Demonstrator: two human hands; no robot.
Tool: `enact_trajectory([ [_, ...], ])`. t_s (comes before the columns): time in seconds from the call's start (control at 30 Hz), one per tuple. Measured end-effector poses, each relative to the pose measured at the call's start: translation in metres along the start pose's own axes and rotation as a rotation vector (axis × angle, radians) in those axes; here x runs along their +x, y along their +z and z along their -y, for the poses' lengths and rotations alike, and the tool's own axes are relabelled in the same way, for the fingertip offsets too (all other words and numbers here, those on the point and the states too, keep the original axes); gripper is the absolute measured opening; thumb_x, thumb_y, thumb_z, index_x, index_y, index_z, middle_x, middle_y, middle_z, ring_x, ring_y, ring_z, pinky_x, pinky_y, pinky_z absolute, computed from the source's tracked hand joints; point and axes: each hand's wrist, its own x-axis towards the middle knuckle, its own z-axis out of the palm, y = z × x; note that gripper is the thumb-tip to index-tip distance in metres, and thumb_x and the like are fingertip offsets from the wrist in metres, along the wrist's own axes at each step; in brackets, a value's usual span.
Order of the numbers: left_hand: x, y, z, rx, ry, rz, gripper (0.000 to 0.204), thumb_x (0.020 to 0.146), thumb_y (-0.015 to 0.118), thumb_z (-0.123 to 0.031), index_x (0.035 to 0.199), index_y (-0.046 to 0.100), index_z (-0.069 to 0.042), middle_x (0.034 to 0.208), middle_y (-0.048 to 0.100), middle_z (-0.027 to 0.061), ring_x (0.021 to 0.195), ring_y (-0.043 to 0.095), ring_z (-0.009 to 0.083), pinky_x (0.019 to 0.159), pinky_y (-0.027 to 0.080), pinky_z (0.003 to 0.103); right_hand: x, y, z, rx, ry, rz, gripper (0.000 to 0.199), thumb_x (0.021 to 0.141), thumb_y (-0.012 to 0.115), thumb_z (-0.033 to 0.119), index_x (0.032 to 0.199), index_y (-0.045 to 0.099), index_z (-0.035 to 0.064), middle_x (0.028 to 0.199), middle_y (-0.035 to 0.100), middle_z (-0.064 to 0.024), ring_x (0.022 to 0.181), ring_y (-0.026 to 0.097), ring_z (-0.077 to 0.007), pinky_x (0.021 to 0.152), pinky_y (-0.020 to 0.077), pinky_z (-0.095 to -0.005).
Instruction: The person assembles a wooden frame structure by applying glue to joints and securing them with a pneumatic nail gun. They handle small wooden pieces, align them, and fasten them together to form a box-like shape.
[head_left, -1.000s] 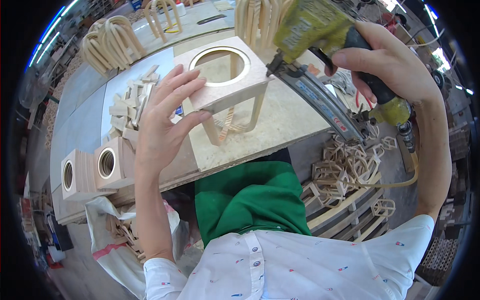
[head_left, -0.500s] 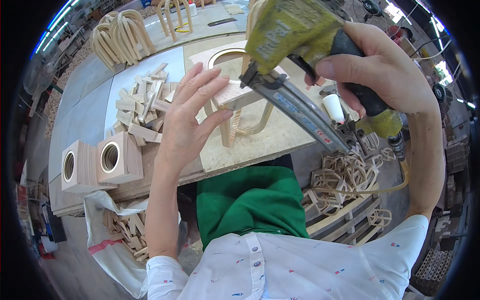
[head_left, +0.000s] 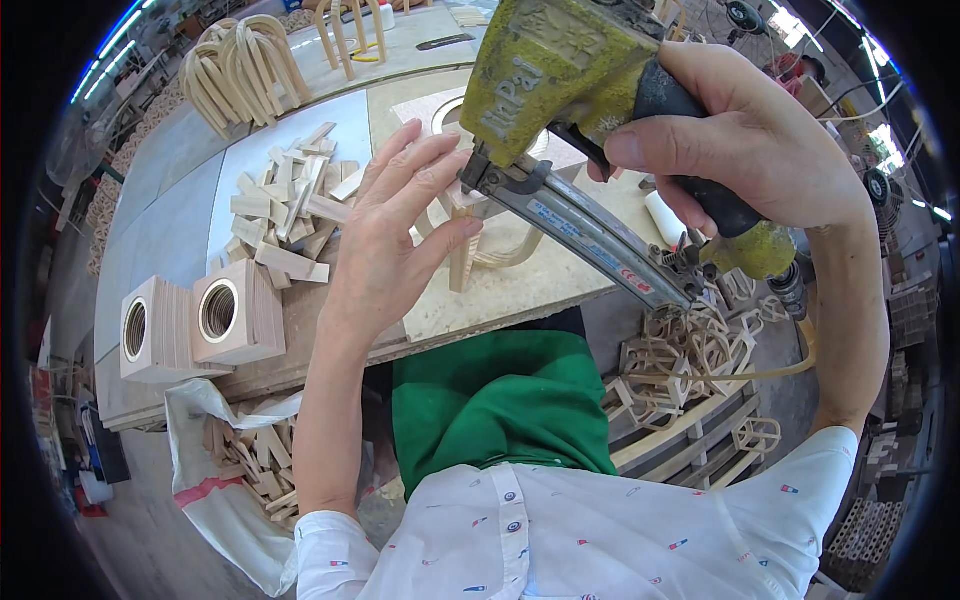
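Wooden workbench (head_left: 520, 290), offcut pile (head_left: 290, 215), cluttered workshop floor (head_left: 130, 520).

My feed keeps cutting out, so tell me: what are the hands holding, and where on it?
The right hand grips the green nail gun by its dark handle. The left hand rests open on the wooden frame, not gripping it.

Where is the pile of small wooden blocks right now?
The pile of small wooden blocks lies on the workbench, left of the left hand, behind two holed square wooden pieces.
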Motion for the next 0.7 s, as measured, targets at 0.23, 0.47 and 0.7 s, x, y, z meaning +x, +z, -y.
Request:
enact_trajectory([
  [0.23, -0.004, -0.002, -0.002, 0.073, -0.007, -0.005, 0.054, 0.069, 0.079, -0.011, 0.121, 0.063, -0.01, 0.128, 0.058, 0.0073, 0.128, 0.044, 0.0305, 0.104, 0.039, 0.043, -0.005, 0.007, 0.012, -0.052, 0.061, -0.045, 0.021, 0.088, 0.064, 0.01, 0.103, 0.058, -0.0037, 0.08, 0.064, -0.008, 0.044, 0.053, -0.0085, 0.038, 0.0406, -0.0222],
  [0.47, -0.006, -0.014, 0.002, 0.21, -0.06, -0.135, 0.074, 0.069, 0.081, -0.013, 0.136, 0.051, -0.01, 0.136, 0.05, 0.009, 0.123, 0.047, 0.0276, 0.102, 0.04, 0.039, -0.02, -0.01, -0.003, -0.047, 0.118, -0.032, 0.024, 0.087, 0.064, 0.009, 0.105, 0.057, -0.005, 0.082, 0.065, -0.0087, 0.044, 0.053, -0.0085, 0.039, 0.0416, -0.0226],
  [0.7, -0.002, 0.016, 0.013, -0.896, -0.544, -0.049, 0.082, 0.083, 0.072, -0.01, 0.149, 0.023, -0.003, 0.13, 0.049, 0.0152, 0.108, 0.057, 0.0187, 0.093, 0.045, 0.032, -0.032, -0.026, -0.026, -0.031, 0.106, -0.133, 0.023, 0.086, 0.063, 0.015, 0.097, 0.059, -0.0049, 0.059, 0.056, -0.0033, 0.042, 0.052, -0.0092, 0.039, 0.0398, -0.0239],
])
